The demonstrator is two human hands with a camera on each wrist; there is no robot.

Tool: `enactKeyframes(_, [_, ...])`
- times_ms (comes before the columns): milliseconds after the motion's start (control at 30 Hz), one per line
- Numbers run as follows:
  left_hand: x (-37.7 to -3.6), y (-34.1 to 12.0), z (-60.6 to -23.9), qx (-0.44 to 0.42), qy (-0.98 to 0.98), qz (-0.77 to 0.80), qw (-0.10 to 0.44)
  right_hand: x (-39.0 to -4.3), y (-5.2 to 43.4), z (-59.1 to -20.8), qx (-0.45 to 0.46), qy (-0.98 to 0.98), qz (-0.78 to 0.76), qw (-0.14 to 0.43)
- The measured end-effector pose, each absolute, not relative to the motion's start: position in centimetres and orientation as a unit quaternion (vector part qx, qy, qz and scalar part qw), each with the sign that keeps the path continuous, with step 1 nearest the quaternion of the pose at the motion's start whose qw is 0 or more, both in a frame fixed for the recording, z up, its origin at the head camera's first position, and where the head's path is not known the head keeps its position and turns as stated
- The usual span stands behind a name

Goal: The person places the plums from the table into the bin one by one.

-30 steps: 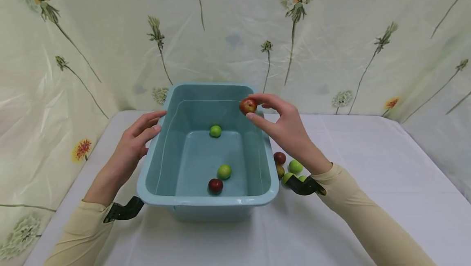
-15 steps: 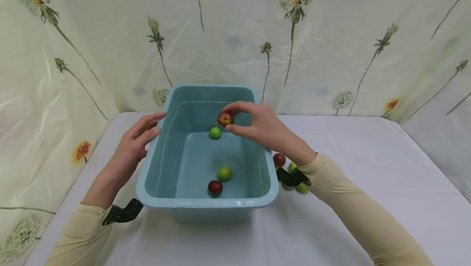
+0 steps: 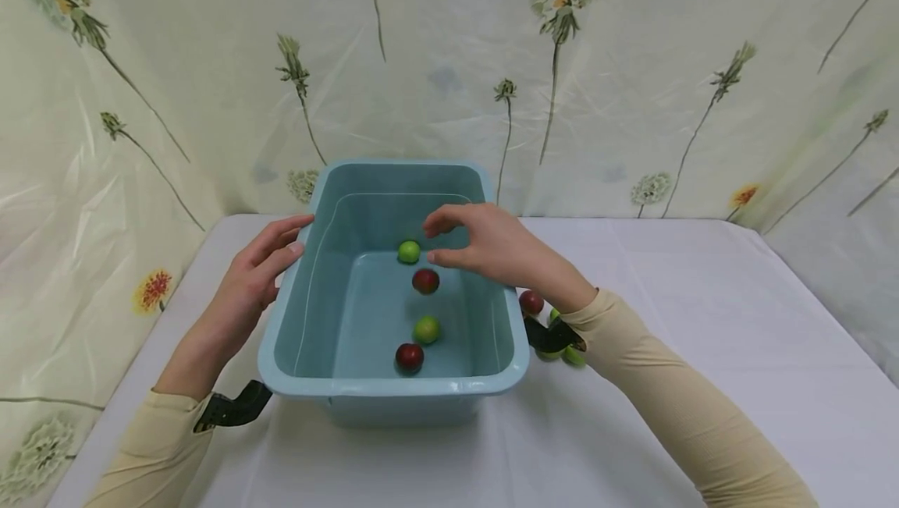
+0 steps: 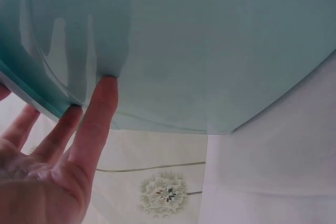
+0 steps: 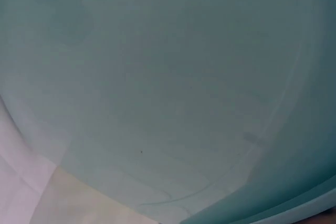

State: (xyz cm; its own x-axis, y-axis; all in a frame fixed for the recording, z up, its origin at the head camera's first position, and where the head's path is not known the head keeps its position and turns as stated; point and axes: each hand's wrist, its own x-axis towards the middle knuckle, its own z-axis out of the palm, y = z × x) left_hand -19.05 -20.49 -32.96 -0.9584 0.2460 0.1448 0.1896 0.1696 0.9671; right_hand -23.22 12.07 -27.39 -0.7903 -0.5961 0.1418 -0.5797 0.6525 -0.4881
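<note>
Over the tub (image 3: 288, 336): four fruits inside, a few more outside by the right wrist.
Right hand (image 3: 485, 246) open, holding nothing, red fruit (image 3: 424, 281) below it; left hand (image 3: 256, 278) flat against the tub's side.

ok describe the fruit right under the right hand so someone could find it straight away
Start at the blue tub in the middle of the white table. Four small round fruits are inside; take the red fruit just below the fingers of the right hand. The fruit behind it and the one in front are green, and the other red one lies nearest the front wall.
</note>
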Motion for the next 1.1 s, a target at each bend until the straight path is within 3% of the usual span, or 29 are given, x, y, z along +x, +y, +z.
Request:
enactKeyframes(667, [-19.01,-20.5,-33.17,0.145,0.76,0.634,0.017,-23.0,12.36,-27.95,-0.324,0.895,-0.308,0.0])
enactKeyframes(1100, [-19.03,-20.48,-33.12,0.143,0.752,0.644,0.02,-22.56,12.98,-28.16,-0.333,0.868,-0.365,-0.056])
